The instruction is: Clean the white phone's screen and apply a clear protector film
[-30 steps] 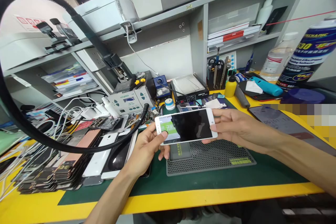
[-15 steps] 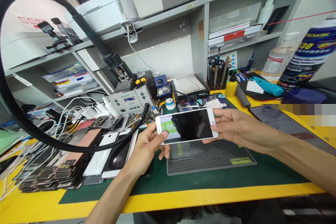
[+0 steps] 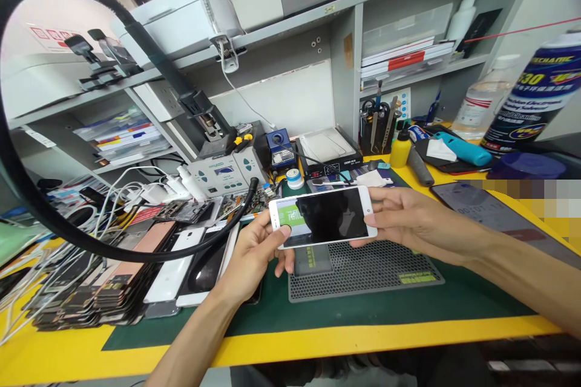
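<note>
A white smartphone (image 3: 333,217) is held sideways above the bench, its dark, glossy screen facing me with a green reflection at the left end. My left hand (image 3: 261,248) grips its left end, thumb on the front and fingers behind. At the other end, my right hand (image 3: 399,221) pinches the phone between thumb and fingers. Beneath it lies a grey honeycomb-patterned pad (image 3: 367,278) on a dark green mat (image 3: 254,321); the phone hides part of the pad.
Stacked phone parts (image 3: 131,272) and white phones (image 3: 175,266) lie at left, under a black hose (image 3: 136,254). A control station (image 3: 224,172) stands behind. Toward the right are a yellow bottle (image 3: 400,150), a spray can (image 3: 533,94) and another phone (image 3: 481,211).
The green reflection on the phone's screen has shifted slightly. Both hands keep the same grip and almost the same position.
</note>
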Motion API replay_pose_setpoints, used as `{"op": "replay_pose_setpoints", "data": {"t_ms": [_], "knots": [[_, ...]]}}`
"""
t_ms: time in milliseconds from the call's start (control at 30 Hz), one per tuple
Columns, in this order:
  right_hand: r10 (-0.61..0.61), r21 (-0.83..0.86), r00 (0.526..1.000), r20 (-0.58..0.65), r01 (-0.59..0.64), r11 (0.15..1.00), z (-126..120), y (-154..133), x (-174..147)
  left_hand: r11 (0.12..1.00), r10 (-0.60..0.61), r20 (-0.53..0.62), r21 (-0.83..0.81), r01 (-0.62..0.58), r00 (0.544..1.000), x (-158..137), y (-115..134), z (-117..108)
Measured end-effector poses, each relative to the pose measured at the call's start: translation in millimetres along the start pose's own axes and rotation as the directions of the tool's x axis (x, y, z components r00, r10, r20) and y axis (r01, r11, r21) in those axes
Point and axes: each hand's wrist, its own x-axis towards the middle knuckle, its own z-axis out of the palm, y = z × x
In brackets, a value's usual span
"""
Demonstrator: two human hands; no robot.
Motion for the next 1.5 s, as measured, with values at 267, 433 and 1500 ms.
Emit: {"op": "replay_pose_setpoints", "data": {"t_ms": [267, 433, 1500], "knots": [[-0.002, -0.008, 1.0, 0.002, 0.002, 1.0, 0, 0, 0, 1.0, -0.004, -0.005, -0.007, 0.004, 1.0, 1, 0, 0], [-0.007, -0.005, 1.0, 0.003, 0.007, 1.0, 0, 1, 0, 1.0, -0.008, -0.019, -0.01, 0.008, 1.0, 1, 0, 1], [-0.212, -0.297, 0.977, -0.038, 0.191, 0.936, 25, 16, 15, 0.998, 0.057, -0.141, -0.033, -0.062, 0.988, 3, 0, 4]]}}
